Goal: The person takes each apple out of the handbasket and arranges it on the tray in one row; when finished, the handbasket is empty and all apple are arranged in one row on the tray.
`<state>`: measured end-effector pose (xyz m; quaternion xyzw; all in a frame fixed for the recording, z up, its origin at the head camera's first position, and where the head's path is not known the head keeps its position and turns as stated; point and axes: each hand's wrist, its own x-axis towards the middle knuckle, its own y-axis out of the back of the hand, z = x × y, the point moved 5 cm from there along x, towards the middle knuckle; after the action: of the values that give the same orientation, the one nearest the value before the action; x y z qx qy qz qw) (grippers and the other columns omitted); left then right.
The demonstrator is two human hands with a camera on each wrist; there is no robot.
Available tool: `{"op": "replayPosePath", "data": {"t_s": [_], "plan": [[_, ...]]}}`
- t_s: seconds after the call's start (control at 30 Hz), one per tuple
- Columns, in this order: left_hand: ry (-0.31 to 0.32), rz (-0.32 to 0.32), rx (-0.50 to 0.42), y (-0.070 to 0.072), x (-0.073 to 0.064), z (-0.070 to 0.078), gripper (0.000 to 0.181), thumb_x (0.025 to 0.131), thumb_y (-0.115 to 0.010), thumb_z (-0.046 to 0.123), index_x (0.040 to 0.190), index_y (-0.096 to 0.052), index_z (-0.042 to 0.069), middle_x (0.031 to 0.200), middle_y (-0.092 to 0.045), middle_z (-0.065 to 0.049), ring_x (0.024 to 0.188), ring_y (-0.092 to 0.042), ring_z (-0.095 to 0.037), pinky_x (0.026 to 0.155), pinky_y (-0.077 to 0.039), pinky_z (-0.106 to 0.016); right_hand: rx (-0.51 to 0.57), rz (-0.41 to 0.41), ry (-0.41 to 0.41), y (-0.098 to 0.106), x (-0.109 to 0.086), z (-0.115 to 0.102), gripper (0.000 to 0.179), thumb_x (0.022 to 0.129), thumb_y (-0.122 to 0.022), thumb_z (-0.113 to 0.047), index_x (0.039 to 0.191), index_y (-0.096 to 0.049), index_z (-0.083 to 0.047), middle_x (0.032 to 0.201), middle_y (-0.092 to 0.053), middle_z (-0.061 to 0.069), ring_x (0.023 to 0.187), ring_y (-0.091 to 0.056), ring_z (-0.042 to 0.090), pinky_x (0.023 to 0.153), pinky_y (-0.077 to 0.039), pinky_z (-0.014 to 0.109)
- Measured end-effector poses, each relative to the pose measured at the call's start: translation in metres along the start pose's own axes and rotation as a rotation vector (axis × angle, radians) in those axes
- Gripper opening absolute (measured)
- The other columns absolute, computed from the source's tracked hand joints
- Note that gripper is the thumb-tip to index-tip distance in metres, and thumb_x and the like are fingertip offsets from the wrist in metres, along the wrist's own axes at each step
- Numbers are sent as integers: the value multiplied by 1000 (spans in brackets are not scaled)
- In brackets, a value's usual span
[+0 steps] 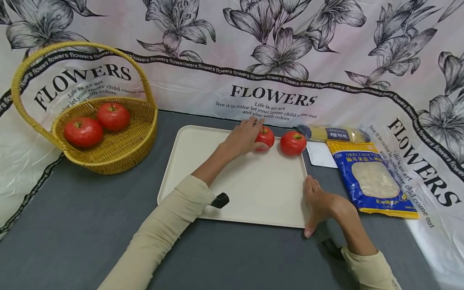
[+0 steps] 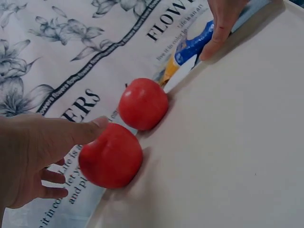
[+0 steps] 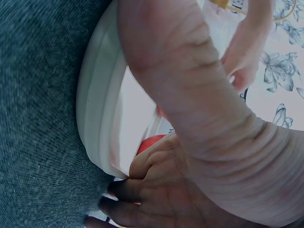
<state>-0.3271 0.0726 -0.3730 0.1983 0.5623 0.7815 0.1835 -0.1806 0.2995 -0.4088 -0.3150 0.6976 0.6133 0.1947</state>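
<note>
Near the back edge of a cream tray (image 1: 253,193), my left hand (image 1: 243,139) reaches a red apple (image 1: 266,139). In the left wrist view its thumb overlaps the top of that apple, while the other fingers stand loosely apart beside it. A second red apple (image 1: 293,143) sits just to the right, at the tray's back right corner. My right hand (image 1: 319,203) rests against the tray's right edge with fingers straight and thumb spread toward the front corner. The right wrist view shows its fingers (image 3: 142,209) beside the tray rim (image 3: 97,109).
At the left stands a yellow wicker basket (image 1: 108,165) with a tall handle and two red apples (image 1: 113,116) inside. Right of the tray lie a blue and yellow pasta bag (image 1: 377,177), a long pasta pack (image 1: 333,133) and a white card (image 1: 320,155). A flower-printed sheet (image 1: 195,88) hangs behind.
</note>
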Motion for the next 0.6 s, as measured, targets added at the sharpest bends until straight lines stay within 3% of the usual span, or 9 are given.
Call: {"op": "replayPosePath", "data": {"t_s": [0.17, 0.37, 0.6], "plan": [[1, 20, 34, 20, -16, -9, 85, 99, -66, 53, 164, -32, 11, 166, -38, -16, 151, -42, -38, 121, -44, -52, -14, 3, 4, 1, 0, -2, 170, 50, -101, -51, 157, 13, 18, 164, 17, 44, 154, 9, 62, 125, -4, 73], [-29, 101, 98, 49, -42, -24, 78, 102, -64, 48, 163, -35, 9, 166, -40, -18, 154, -40, -37, 126, -38, -50, 0, 5, 3, 3, 0, -5, 170, 50, -102, -50, 157, 13, 17, 164, 17, 44, 154, 10, 62, 124, -4, 74], [-87, 217, 100, 75, -71, -36, 74, 101, -66, 45, 160, -41, 8, 162, -44, -18, 149, -45, -37, 120, -46, -53, -3, -3, -12, 2, -1, -3, 172, 48, -100, -54, 158, 12, 17, 165, 15, 43, 154, 8, 63, 124, -6, 74]]}}
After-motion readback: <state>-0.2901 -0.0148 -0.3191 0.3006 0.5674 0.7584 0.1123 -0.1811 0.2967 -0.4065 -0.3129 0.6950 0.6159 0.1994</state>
